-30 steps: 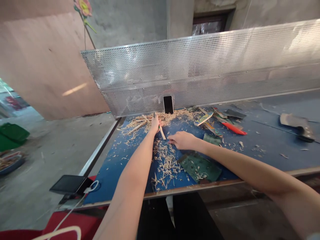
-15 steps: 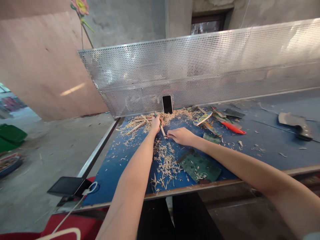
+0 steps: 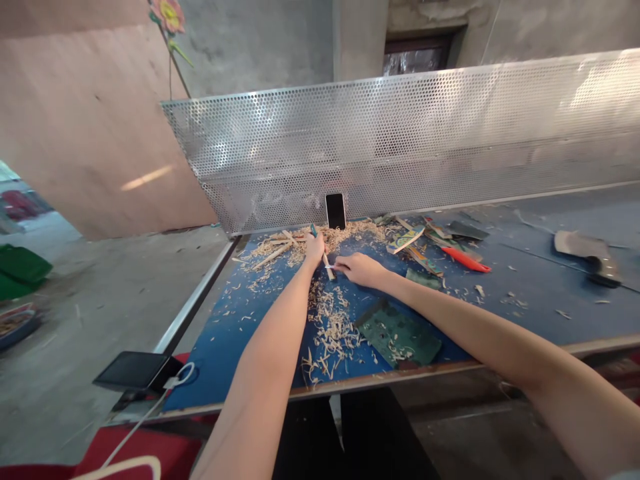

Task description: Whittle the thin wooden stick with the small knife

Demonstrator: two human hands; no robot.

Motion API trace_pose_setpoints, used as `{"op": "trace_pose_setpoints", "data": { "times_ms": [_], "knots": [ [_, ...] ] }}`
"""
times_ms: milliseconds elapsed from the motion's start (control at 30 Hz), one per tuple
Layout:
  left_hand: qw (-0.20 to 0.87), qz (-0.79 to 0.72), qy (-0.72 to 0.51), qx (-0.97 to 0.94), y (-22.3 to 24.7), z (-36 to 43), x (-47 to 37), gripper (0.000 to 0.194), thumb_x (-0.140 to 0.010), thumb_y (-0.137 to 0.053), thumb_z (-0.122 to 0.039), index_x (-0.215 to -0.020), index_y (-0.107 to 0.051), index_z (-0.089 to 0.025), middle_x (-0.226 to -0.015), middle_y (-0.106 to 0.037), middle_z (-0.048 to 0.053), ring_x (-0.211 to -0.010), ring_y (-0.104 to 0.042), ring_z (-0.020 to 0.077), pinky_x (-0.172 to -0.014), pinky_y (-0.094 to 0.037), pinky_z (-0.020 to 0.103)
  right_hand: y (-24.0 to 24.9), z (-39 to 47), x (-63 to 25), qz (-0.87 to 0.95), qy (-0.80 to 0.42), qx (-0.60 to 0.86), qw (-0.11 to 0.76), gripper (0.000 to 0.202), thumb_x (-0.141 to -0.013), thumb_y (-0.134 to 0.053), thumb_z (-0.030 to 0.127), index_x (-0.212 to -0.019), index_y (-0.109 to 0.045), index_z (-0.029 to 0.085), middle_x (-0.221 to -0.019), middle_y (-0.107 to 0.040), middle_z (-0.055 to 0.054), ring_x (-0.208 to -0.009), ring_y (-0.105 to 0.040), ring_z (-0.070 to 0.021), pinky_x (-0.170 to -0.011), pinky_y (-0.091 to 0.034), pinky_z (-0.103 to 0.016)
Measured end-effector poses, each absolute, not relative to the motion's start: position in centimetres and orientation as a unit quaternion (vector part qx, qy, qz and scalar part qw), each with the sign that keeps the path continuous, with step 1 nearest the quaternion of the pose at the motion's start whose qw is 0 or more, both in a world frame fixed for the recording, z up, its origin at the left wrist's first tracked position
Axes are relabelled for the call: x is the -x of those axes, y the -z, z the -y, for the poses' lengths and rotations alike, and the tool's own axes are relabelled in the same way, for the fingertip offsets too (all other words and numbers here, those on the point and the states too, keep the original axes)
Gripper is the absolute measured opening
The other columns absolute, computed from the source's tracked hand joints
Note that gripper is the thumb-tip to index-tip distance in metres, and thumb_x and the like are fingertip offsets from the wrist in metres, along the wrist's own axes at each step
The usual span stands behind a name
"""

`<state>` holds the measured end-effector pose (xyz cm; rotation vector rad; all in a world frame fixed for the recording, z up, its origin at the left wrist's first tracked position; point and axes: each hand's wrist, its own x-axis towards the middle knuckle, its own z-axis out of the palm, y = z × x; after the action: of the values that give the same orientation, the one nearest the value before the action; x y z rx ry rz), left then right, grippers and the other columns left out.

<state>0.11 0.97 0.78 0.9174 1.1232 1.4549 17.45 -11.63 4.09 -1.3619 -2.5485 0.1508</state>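
Observation:
My left hand [image 3: 315, 248] is closed around a thin wooden stick [image 3: 329, 274], whose pale end points towards me. A teal piece [image 3: 313, 230] juts out beyond the fist on the far side; I cannot tell whether it belongs to the stick. My right hand [image 3: 361, 270] is closed on a small blade [image 3: 331, 267], which lies across the pale end of the stick and catches the light. Its handle is hidden by my fingers. Below both hands, curled wood shavings [image 3: 333, 327] are scattered over the blue tabletop [image 3: 225, 347].
A phone [image 3: 335, 211] leans against the perforated metal panel [image 3: 300, 153]. To the right lie a red-handled tool [image 3: 466, 259], painted wood strips [image 3: 406, 239] and a bent dark sheet [image 3: 587, 253]. A green sheet [image 3: 397, 337] rests near the front edge. A black device [image 3: 133, 371] with a cable sits at left.
The blade now shows a bright face where it was dark before. My hands have shifted only slightly, and the camera view has moved a little.

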Motion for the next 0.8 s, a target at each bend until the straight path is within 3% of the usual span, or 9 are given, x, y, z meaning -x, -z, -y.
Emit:
{"op": "trace_pose_setpoints", "data": {
  "times_ms": [133,233,400,567,800],
  "knots": [
    [0.496,-0.498,-0.602,-0.379,-0.9,-0.8,-0.2,0.038,-0.107,-0.082,-0.038,-0.118,-0.046,-0.03,-0.061,-0.046,-0.011,-0.042,-0.046,0.0157,-0.05,-0.029,0.025,-3.9,11.5,-17.6,0.871,-0.108,0.459,0.139,0.027,-0.119,-0.058,0.028,-0.101,-0.078,0.023,-0.092,-0.082,-0.006,-0.082,-0.068,-0.0211,-0.075,-0.035,-0.031],
    [0.488,-0.512,-0.6,-0.375,-1.0,-0.8,-0.2,0.03,-0.111,-0.075,-0.034,-0.118,-0.046,-0.031,-0.06,-0.043,-0.012,-0.042,-0.046,0.0164,-0.05,-0.03,0.026,-4.0,12.3,-18.4,0.883,-0.119,0.44,0.109,0.023,-0.117,-0.06,0.028,-0.103,-0.078,0.025,-0.091,-0.082,-0.006,-0.081,-0.068,-0.0213,-0.073,-0.034,-0.031],
    [0.497,-0.508,-0.594,-0.376,-1.2,-0.8,0.0,0.029,-0.111,-0.073,-0.036,-0.117,-0.045,-0.031,-0.062,-0.042,-0.013,-0.042,-0.04,0.0131,-0.05,-0.027,0.025,-4.8,13.5,-19.6,0.91,-0.023,0.412,0.047,0.024,-0.116,-0.061,0.034,-0.11,-0.083,0.028,-0.099,-0.085,-0.01,-0.091,-0.073,-0.0269,-0.076,-0.034,-0.035],
    [0.499,-0.502,-0.589,-0.391,-1.3,-0.5,-0.1,0.03,-0.111,-0.072,-0.033,-0.107,-0.043,-0.03,-0.06,-0.041,-0.013,-0.042,-0.039,0.0129,-0.05,-0.026,0.024,-4.4,12.9,-19.5,0.916,-0.032,0.387,0.1,0.029,-0.121,-0.053,0.036,-0.12,-0.081,0.026,-0.111,-0.089,-0.01,-0.093,-0.076,-0.0259,-0.079,-0.037,-0.035],
    [0.495,-0.494,-0.592,-0.401,-1.0,-0.4,-0.1,0.027,-0.113,-0.068,-0.026,-0.104,-0.042,-0.03,-0.056,-0.043,-0.012,-0.039,-0.041,0.0136,-0.047,-0.026,0.025,-3.5,12.6,-18.6,0.912,-0.056,0.39,0.111,0.021,-0.123,-0.057,0.034,-0.122,-0.076,0.025,-0.125,-0.09,-0.01,-0.104,-0.08,-0.0259,-0.083,-0.041,-0.032]
  ]
}}
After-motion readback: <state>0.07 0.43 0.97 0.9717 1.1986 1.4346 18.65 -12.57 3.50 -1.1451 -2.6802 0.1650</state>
